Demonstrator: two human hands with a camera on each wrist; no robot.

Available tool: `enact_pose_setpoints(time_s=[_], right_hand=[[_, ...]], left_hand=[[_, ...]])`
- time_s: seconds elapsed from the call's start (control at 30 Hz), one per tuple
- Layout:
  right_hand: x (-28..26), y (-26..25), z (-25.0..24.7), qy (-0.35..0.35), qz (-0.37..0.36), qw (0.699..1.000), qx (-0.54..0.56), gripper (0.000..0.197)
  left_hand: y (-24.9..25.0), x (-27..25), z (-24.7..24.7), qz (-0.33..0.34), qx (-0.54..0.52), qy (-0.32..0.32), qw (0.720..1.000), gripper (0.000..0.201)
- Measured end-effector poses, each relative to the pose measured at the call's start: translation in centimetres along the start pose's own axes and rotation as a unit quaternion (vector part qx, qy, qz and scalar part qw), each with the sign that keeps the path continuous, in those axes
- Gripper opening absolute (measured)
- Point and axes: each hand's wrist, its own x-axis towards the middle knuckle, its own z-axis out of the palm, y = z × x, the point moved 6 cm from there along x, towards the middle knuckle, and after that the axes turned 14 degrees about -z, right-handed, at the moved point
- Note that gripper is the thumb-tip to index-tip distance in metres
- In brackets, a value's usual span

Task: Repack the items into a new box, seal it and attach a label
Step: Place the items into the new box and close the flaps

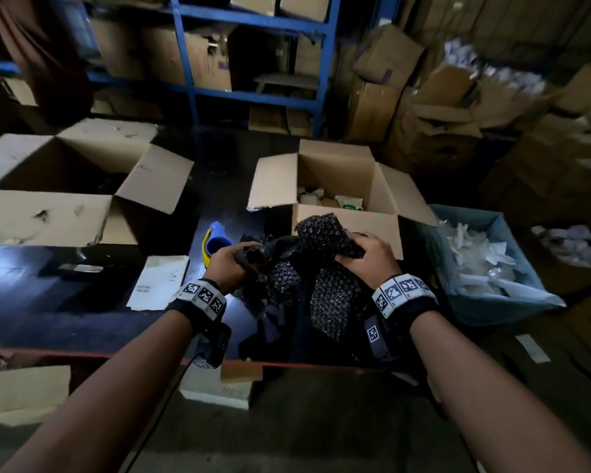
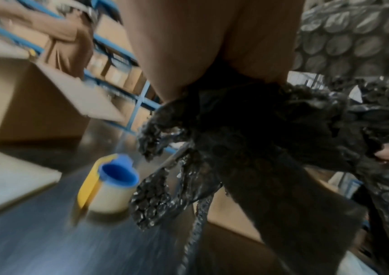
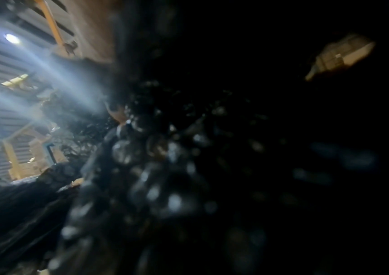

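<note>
Black crumpled bubble-wrap sheet [image 1: 307, 268]: bunched above the dark tabletop [image 1: 82, 302], just in front of the open cardboard box [image 1: 338, 172]. Left hand [image 1: 227, 264] and right hand [image 1: 369, 256] both clench it. Yellow-and-blue tape dispenser [image 1: 215, 238]: left of the wrap.

Black bubble wrap [image 1: 321, 264], brown boxes [image 1: 338, 172], blue-and-yellow tape dispenser [image 1: 215, 240].

Dim storeroom: blue shelving [image 1: 253, 18] and stacked cartons [image 1: 382, 107] behind a dark table [image 1: 31, 302]
</note>
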Motion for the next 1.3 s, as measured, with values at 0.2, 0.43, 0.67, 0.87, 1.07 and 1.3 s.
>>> enact_pose_setpoints(time_s=[0.2,0.43,0.67,0.87,1.07,1.3], right_hand=[[1.2,-0.9,-4.9,0.023,-0.027,0.999,-0.004,0.05],[3.5,-1.8,-10.1,0.031,-0.04,0.998,-0.036,0.051],[8.4,-1.3,-12.8,0.062,-0.067,0.994,-0.068,0.052],[14.6,1.2,-13.7,0.073,-0.062,0.992,-0.079,0.053],[21.1,4.5,-14.4,0.087,-0.045,0.99,-0.097,0.052],[26.4,9.2,-13.3,0.101,-0.023,0.991,-0.083,0.052]], left_hand=[[4.5,-1.3,-1.5,0.009,0.019,0.066,0.998,0.039],[10.5,-1.7,-2.3,0.043,-0.017,0.08,0.996,0.046],[15.2,2.3,-2.3,0.064,-0.015,0.08,0.995,0.05],[18.2,8.8,-1.6,0.084,-0.037,0.082,0.992,0.045],[20.9,16.1,-0.4,0.111,-0.015,0.059,0.992,0.048],[21.7,23.9,2.8,0.093,0.02,0.03,0.995,0.049]])
